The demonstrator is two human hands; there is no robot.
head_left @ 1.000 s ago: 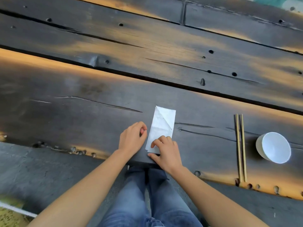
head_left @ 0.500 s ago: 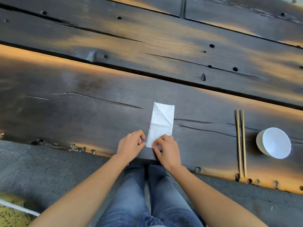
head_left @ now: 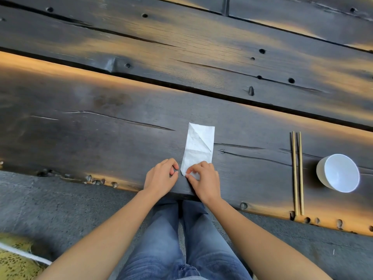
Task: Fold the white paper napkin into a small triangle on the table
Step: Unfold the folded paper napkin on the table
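Note:
The white paper napkin (head_left: 198,147) lies as a long narrow strip on the dark wooden table (head_left: 101,138), its length running away from me, with a diagonal crease across its far end. My right hand (head_left: 203,178) covers the strip's near end, thumb and fingers pinching the near left corner. My left hand (head_left: 160,176) rests on the wood just left of that corner, fingers curled, touching or almost touching the napkin's edge; I cannot tell which.
A pair of wooden chopsticks (head_left: 297,172) lies to the right, pointing away from me. A white bowl (head_left: 339,172) stands further right. The table's near edge (head_left: 121,186) runs just under my wrists, with my jeans below it.
My right hand slid from the napkin's near middle to its near left corner and pinched it. My left hand moved closer to that corner. The napkin stayed flat.

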